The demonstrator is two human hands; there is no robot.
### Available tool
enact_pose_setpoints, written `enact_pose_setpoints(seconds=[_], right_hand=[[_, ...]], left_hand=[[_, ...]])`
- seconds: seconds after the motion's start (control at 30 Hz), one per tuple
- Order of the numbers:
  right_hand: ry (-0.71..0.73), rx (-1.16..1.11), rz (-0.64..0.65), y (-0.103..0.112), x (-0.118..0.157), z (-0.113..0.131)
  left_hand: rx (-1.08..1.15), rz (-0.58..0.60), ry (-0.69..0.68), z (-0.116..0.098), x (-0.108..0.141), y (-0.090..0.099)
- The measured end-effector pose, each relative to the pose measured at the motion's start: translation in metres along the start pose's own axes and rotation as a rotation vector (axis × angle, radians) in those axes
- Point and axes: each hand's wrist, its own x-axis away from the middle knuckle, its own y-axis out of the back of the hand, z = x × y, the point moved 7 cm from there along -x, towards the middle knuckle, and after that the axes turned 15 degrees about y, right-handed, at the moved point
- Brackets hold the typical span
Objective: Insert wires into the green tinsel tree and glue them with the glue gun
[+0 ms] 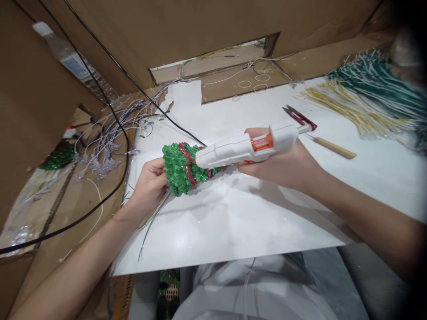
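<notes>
- Tree (175,173) has red trim (191,175) on; glue gun (230,152) front over it, so prob. mid-gluing; nozzle hidden, can't tell what's left.
- Tree at ctr of frame, over desk (216,231); wide base L, narrowing R, long axis approx. horiz.
- L hand (151,182) pinching base; R hand (283,166) wrapped round gun.

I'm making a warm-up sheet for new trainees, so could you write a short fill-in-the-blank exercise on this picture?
1. The left grip holds a glittery tree decoration whose main colour is ____.
2. The right grip holds a white glue gun whose window is framed in ____.
3. The snips on the white surface have ____ handles.
4. The clear bottle has a ____ cap.

Missing words: green; orange; red; white.
</notes>
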Motion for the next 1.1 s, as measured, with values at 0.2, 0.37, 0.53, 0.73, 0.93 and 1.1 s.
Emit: enact_pose_setpoints(seconds=[0.2, 0.37, 0.53, 0.73, 0.93, 1.1], right_hand=[[-0.029, -0.006, -0.002, 0.002, 0.001, 0.000], [-0.023, 0.000, -0.016, 0.003, 0.001, 0.002], [0.012, -0.024, 0.000, 0.001, 0.000, 0.003], [0.078, -0.011, 0.004, 0.002, -0.002, 0.007], [-0.028, 0.034, 0.012, 0.003, 0.001, 0.005], [-0.030, 0.052, -0.022, 0.008, 0.003, 0.009]], left_hand=[[0.008, -0.004, 0.028, 0.001, 0.000, -0.001], [0.006, -0.002, 0.049, 0.003, 0.001, 0.000], [0.011, 0.033, 0.047, 0.003, 0.002, 0.000], [-0.005, 0.015, 0.032, 0.004, 0.001, 0.001], [0.004, 0.027, 0.017, 0.002, 0.002, 0.001], [-0.008, 0.047, 0.025, 0.002, 0.002, -0.001]])
